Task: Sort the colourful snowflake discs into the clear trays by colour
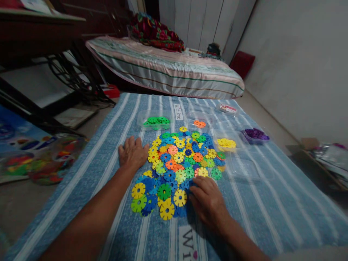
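A heap of flat plastic snowflake discs [178, 166] in yellow, blue, green and orange lies on a blue striped cloth [266, 206]. My left hand [132, 152] rests flat on the cloth at the heap's left edge, fingers stretched out, holding nothing. My right hand [208, 200] lies palm down at the heap's near right edge, its fingertips bent onto blue discs; whether they pinch one is hidden. Beyond the heap stand clear trays: one with green discs [157, 121], one with an orange disc [199, 124], one with yellow discs [226, 144], one with purple discs [256, 134].
An empty clear tray [248, 168] sits right of the heap, and a small lidded box [227, 108] at the far end. A mattress [168, 69] lies behind the cloth. A bag of coloured pieces [51, 159] sits on the floor at left, a cardboard box [323, 159] at right.
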